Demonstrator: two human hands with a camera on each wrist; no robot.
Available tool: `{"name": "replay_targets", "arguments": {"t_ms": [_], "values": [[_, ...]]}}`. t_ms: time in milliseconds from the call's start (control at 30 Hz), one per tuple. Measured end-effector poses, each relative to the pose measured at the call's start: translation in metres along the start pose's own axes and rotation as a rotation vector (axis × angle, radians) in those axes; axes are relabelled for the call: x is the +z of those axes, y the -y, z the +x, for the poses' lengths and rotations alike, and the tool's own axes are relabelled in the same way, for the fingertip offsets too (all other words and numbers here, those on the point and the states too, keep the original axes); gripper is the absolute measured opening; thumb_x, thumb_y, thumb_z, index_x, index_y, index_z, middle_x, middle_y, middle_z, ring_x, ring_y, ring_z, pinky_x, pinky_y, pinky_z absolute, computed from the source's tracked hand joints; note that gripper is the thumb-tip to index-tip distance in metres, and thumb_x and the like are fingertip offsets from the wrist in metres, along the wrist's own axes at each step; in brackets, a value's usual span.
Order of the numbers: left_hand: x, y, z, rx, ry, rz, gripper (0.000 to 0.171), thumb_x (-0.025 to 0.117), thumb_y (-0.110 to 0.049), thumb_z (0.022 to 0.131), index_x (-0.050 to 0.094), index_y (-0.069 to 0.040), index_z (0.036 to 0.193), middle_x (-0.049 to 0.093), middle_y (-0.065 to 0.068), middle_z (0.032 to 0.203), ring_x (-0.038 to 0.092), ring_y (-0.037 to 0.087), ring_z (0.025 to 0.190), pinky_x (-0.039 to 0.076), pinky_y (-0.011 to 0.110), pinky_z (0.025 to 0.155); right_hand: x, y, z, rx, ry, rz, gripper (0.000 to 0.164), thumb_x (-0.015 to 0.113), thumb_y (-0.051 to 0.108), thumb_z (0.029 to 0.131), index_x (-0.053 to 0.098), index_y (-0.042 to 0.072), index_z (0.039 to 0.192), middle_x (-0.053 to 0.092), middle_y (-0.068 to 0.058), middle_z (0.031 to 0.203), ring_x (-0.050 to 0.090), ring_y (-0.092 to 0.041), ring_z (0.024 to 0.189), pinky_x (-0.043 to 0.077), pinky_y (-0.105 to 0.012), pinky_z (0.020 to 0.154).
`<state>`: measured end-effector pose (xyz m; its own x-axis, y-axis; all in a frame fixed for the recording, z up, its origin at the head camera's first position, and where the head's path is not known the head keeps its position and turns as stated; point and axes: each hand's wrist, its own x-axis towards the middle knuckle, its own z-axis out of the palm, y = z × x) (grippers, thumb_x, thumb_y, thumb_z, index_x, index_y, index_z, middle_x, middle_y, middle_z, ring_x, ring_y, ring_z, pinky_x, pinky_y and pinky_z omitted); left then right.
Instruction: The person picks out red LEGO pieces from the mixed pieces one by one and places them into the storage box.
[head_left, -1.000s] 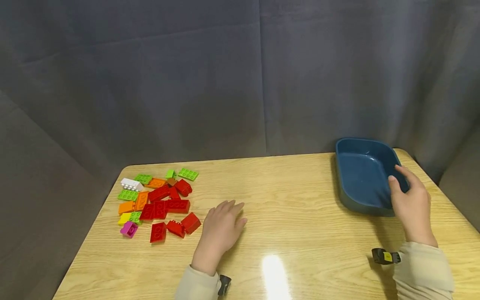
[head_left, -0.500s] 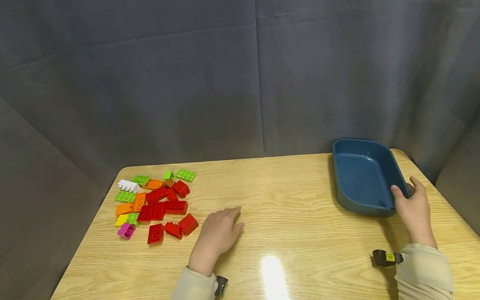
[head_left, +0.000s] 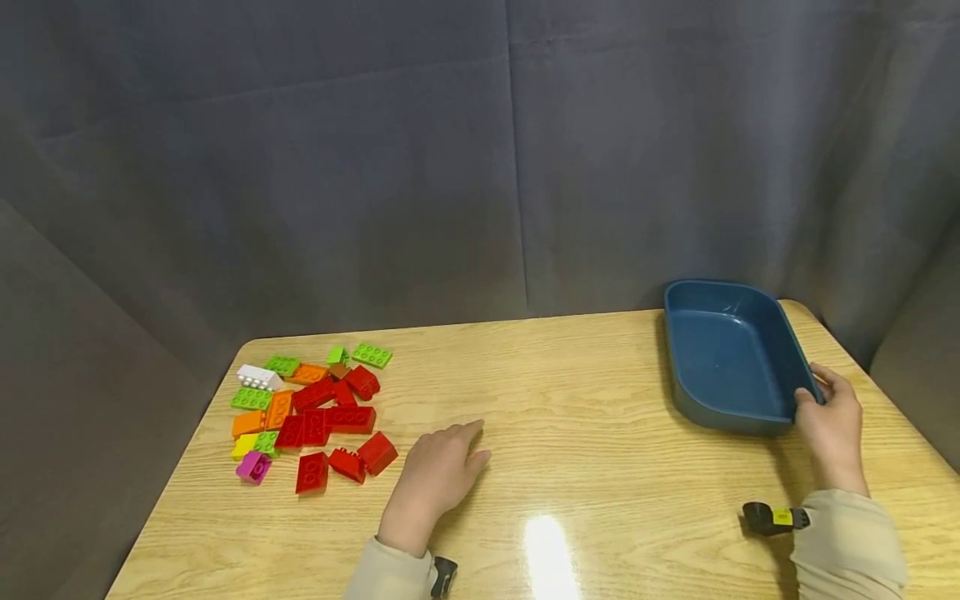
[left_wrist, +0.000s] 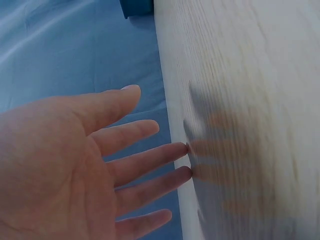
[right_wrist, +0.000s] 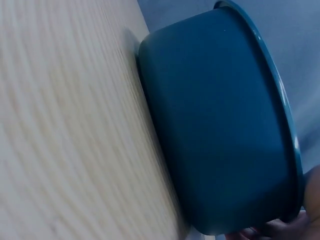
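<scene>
A blue plastic basin (head_left: 727, 358) stands at the far right of the table in the head view. My right hand (head_left: 834, 425) grips its near right corner, thumb over the rim and fingers outside the wall. In the right wrist view the basin's side (right_wrist: 215, 120) fills much of the picture, and a bit of the hand (right_wrist: 313, 195) shows at the rim. My left hand (head_left: 431, 471) holds nothing and lies near the middle front. Its fingers are extended in the left wrist view, with fingertips (left_wrist: 184, 172) right at the tabletop.
Left of the left hand lies a spread of toy building bricks: red bricks (head_left: 351, 419), orange bricks (head_left: 279, 409), green plates (head_left: 372, 356), a white brick (head_left: 258, 377) and a magenta brick (head_left: 253, 467). A grey curtain (head_left: 420, 167) hangs behind the wooden table (head_left: 570, 400).
My right hand has come down to the basin's near right corner, and its thumb and fingers have closed on the rim. The left hand stays by the bricks, its fingers slightly shifted.
</scene>
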<state>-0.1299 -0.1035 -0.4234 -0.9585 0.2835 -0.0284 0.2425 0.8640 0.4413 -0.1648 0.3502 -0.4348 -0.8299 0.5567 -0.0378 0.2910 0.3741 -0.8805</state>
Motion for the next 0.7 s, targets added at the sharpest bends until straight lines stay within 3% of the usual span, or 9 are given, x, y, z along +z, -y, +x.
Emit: {"name": "replay_targets", "arguments": {"t_ms": [100, 267, 400, 567, 633, 700], "values": [[0.0, -0.001, -0.001, 0.004, -0.002, -0.004, 0.046, 0.064, -0.025, 0.097, 0.057, -0.002, 0.137, 0.061, 0.017, 0.132, 0.058, 0.038, 0.121, 0.042, 0.053, 0.102, 0.003, 0.0, 0.001, 0.019, 0.008, 0.028, 0.055, 0.036, 0.01, 0.102, 0.024, -0.005, 0.153, 0.04, -0.03, 0.143, 0.046, 0.005, 0.086, 0.037, -0.007, 0.068], [0.0, -0.002, -0.001, 0.004, -0.008, -0.005, 0.046, 0.064, -0.026, 0.097, 0.058, -0.002, 0.136, 0.061, 0.017, 0.132, 0.057, 0.038, 0.122, 0.042, 0.054, 0.102, 0.012, 0.006, -0.002, 0.053, 0.013, 0.1, 0.054, 0.031, 0.017, 0.104, 0.023, -0.006, 0.152, 0.043, -0.026, 0.136, 0.044, 0.009, 0.076, 0.038, -0.007, 0.065], [0.0, -0.002, -0.001, 0.009, -0.014, 0.0, 0.046, 0.064, -0.026, 0.097, 0.058, -0.003, 0.136, 0.061, 0.016, 0.132, 0.057, 0.037, 0.122, 0.041, 0.054, 0.103, 0.022, 0.014, -0.009, 0.064, 0.051, 0.118, 0.056, 0.033, 0.018, 0.104, 0.02, -0.004, 0.154, 0.041, -0.026, 0.141, 0.051, 0.002, 0.087, 0.04, -0.008, 0.068], [0.0, -0.003, 0.0, 0.009, -0.02, 0.001, 0.046, 0.064, -0.026, 0.097, 0.058, -0.003, 0.136, 0.061, 0.016, 0.132, 0.057, 0.037, 0.122, 0.041, 0.054, 0.103, 0.032, 0.02, -0.017, 0.054, 0.078, 0.104, 0.058, 0.035, 0.016, 0.102, 0.017, -0.003, 0.155, 0.035, -0.027, 0.149, 0.047, -0.023, 0.117, 0.04, -0.015, 0.08], [0.0, -0.002, -0.001, 0.005, -0.019, 0.0, 0.045, 0.064, -0.026, 0.097, 0.059, -0.003, 0.136, 0.061, 0.016, 0.132, 0.057, 0.037, 0.122, 0.041, 0.054, 0.103, 0.035, 0.021, -0.019, 0.058, 0.075, 0.113, 0.058, 0.036, 0.015, 0.102, 0.018, -0.002, 0.155, 0.035, -0.026, 0.149, 0.044, -0.026, 0.123, 0.04, -0.016, 0.082], [0.001, -0.002, -0.001, 0.0, -0.019, 0.0, 0.045, 0.064, -0.026, 0.097, 0.059, -0.003, 0.136, 0.061, 0.016, 0.132, 0.057, 0.037, 0.122, 0.041, 0.053, 0.103, 0.037, 0.02, -0.02, 0.067, 0.082, 0.133, 0.058, 0.037, 0.016, 0.102, 0.02, -0.001, 0.155, 0.037, -0.022, 0.147, 0.047, -0.019, 0.118, 0.04, -0.014, 0.082]]}}
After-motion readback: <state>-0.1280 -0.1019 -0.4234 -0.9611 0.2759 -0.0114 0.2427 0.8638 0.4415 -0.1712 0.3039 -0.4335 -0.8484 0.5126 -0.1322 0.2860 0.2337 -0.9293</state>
